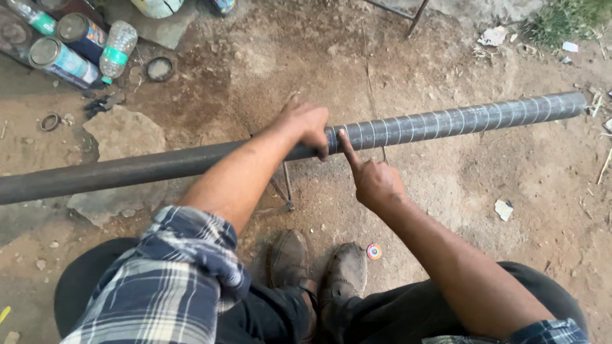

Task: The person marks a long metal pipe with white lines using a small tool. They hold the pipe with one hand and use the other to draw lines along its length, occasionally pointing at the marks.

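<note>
Fingers (345, 145) on ring-marked grey pipe (446, 121)

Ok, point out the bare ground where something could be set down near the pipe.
Bare dirt lies beyond the pipe, between it and the metal frame at top. More lies right of the right hand, around a paper scrap. Crowded: top left, with cans, a bottle and rings, and under the left hand, with the stand and shoes.

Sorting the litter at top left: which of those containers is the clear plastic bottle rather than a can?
The clear bottle with the green label band, rightmost of the group. The cans beside it are opaque with round metal tops.
</note>
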